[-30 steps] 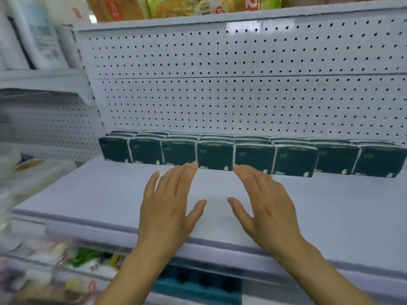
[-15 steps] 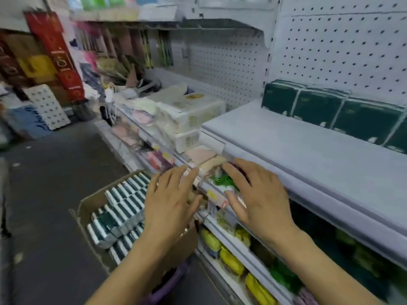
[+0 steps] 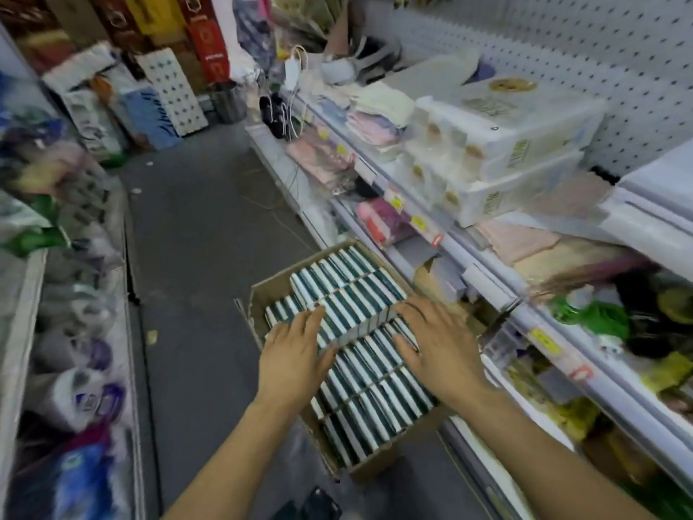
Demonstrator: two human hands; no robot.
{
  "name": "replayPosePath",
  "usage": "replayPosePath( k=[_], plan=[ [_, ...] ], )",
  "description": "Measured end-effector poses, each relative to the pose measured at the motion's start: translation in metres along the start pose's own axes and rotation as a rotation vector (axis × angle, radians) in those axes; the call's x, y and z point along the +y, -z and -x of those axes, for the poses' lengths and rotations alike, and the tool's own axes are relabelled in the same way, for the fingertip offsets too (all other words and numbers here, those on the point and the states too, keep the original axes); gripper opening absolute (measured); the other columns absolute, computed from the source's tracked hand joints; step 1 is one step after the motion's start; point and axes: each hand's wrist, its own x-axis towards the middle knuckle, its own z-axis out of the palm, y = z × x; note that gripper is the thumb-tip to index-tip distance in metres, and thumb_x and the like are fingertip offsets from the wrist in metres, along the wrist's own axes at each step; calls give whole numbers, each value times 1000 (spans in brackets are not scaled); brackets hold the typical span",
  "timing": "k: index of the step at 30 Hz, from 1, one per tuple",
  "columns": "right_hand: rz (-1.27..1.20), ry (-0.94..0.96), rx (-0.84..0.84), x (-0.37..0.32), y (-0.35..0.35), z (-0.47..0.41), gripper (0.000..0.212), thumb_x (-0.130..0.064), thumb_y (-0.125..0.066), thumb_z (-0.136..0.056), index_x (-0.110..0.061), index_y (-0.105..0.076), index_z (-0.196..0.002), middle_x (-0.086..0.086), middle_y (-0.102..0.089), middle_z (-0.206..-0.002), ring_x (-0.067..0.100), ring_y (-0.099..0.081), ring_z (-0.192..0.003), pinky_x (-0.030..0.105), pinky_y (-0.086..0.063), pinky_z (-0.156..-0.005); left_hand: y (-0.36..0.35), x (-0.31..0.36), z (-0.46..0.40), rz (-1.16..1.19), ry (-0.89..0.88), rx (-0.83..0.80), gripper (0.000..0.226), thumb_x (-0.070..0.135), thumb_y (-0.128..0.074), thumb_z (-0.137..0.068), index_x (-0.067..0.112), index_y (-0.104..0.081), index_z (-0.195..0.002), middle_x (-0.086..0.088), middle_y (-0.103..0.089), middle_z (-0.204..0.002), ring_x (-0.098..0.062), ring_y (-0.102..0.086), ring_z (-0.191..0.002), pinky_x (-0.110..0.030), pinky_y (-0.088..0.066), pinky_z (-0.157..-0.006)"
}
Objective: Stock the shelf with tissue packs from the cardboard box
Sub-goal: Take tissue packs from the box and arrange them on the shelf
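An open cardboard box [image 3: 262, 290] stands on the floor beside the shelving, packed with rows of dark green and white tissue packs [image 3: 348, 290] standing on edge. My left hand [image 3: 296, 354] hovers over the left side of the packs, fingers spread and holding nothing. My right hand [image 3: 438, 347] reaches over the right side, palm down with fingers apart, its fingertips at the edge of a raised row. The white shelf [image 3: 660, 189] shows only as a corner at the far right.
Grey aisle floor [image 3: 202, 238] runs away to the left of the box. White roll multipacks [image 3: 502, 144] and folded cloths fill the shelves on the right. Bagged goods line a low rack [image 3: 75, 332] on the left. A dark object [image 3: 318, 504] lies on the floor near me.
My view has swung down and left from the shelf with its row of green packs to the box. Both hands have dropped from the shelf level onto the packs in the box.
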Motion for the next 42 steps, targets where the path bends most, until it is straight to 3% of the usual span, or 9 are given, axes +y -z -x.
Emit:
replayPosePath(
  k=[2, 5, 12, 18, 22, 29, 32, 36, 42],
  plan=[
    [-34, 2, -29, -8, -20, -16, 37, -36, -49, -92, -16, -60, -121, 3, -61, -119, 25, -61, -105, 39, -56, -80, -15, -22, -6, 70, 53, -82, 65, 47, -56, -95, 19, -35, -150, -2, -56, -131, -27, -58, -112, -39, -52, -88],
    [-15, -1, -106, -16, -48, -35, 28, -29, -69, -86, -17, -67, -112, 2, -65, -109, 22, -64, -94, 32, -55, -68, -41, -51, -16, 118, 133, -191, 68, 46, -52, -98, 24, -21, -154, 1, -46, -141, -22, -52, -122, -34, -51, -84],
    [-97, -23, -389, -23, -128, -70, 31, -37, -46, -100, -24, -57, -127, -3, -55, -126, 17, -55, -111, 33, -50, -78, -97, -94, -46, 136, 260, -317, 68, 48, -53, -96, 23, -24, -153, -3, -44, -146, -26, -42, -134, -44, -44, -100],
    [-123, -12, -567, -34, -195, -96, 34, -37, -47, -99, -22, -51, -130, -2, -53, -126, 17, -52, -114, 31, -46, -79, -144, -116, -86, 55, 239, -371, 107, 67, -65, -78, 18, -12, -156, -4, -29, -154, -24, -25, -144, -42, -11, -122],
    [-156, -98, -554, -38, -239, -106, 29, -34, -44, -101, -17, -58, -121, 1, -62, -117, 19, -59, -104, 31, -48, -74, -174, -127, -104, 47, 251, -484, 130, 74, -70, -66, 18, 3, -157, -7, -12, -162, -25, -12, -149, -46, -2, -123],
    [2, -58, -531, -46, -255, -117, 36, -46, -46, -98, -13, -54, -111, 4, -68, -96, 23, -65, -84, 30, -36, -58, -190, -138, -118, -13, 139, -648, 145, 77, -77, -54, 23, 11, -156, -7, -11, -159, -31, -18, -146, -54, -8, -120],
    [22, -43, -568, -51, -255, -118, 32, -41, -48, -99, -13, -53, -112, 5, -67, -100, 24, -66, -87, 30, -33, -59, -192, -136, -116, -1, 150, -608, 138, 71, -77, -59, 20, 7, -156, -8, -22, -149, -32, -25, -141, -51, -13, -120],
    [-102, -200, -581, -50, -261, -122, 11, -21, -50, -99, -14, -58, -100, 5, -69, -96, 24, -66, -84, 30, -42, -61, -195, -129, -117, 16, 188, -560, 132, 67, -74, -63, 16, 7, -155, -9, -28, -140, -31, -29, -135, -45, -15, -120],
    [-137, -196, -571, -44, -262, -127, 12, -17, -48, -96, -14, -59, -93, 3, -68, -91, 21, -64, -78, 29, -42, -59, -190, -126, -115, -65, 161, -513, 134, 72, -68, -63, 15, 11, -155, -9, -29, -137, -29, -29, -133, -43, -11, -122]
  ],
)
